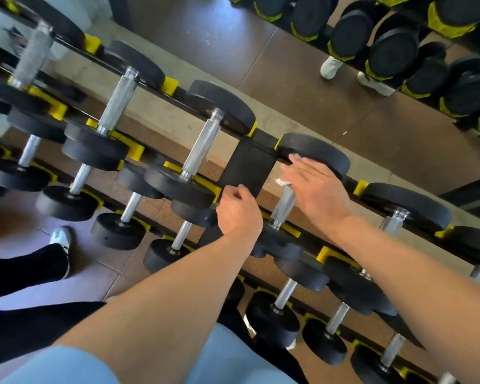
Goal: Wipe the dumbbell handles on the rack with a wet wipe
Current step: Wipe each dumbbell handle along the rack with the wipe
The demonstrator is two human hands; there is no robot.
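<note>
The right hand (313, 187), fingers spread flat, presses a wet wipe (283, 182) on the upper end of a dumbbell handle (284, 206) on the rack (250, 164)'s top tier. The left hand (237, 210) is curled, seemingly gripping the rack's black upright plate. Best wrap the wipe round and draw it downward; neighbouring weights crowd both sides.

Under my right grip (315, 187), center of the frame, a crumpled white wet wipe (282, 182) sits on the upper end of a silver dumbbell handle (284, 206) resting across the black-and-yellow rack (248, 167).
</note>
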